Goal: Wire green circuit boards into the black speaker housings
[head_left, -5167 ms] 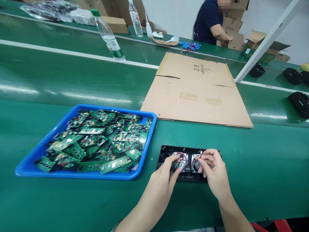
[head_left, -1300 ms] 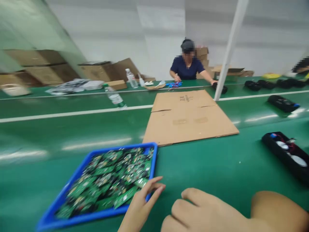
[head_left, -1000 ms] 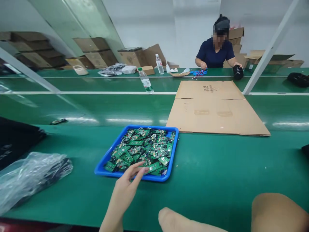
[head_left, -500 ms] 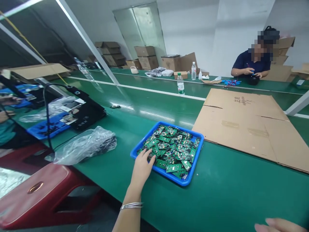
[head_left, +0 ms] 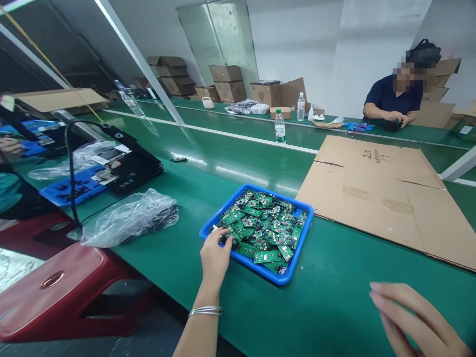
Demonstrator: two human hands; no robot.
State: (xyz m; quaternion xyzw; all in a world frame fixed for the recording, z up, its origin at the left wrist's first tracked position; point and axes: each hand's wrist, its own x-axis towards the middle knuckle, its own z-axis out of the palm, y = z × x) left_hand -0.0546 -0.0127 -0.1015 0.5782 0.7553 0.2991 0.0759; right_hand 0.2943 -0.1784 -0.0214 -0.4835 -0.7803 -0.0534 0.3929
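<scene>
Green tabletop (head_left: 327, 297) carries 1 blue tray (head_left: 256, 269) heaped with circuit boards (head_left: 266, 223); plenty seem left, none lifted clear. Left hand (head_left: 215, 255) dips into its left corner, grip possibly pinching, cannot tell. Right hand (head_left: 416, 317) hovers empty, loosely spread.

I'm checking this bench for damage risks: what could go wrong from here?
The circuit boards lie overlapped in the blue tray, so lifting one might drag or scratch others. The left hand at the heap is bare, so it might smudge parts or pass static.
</scene>
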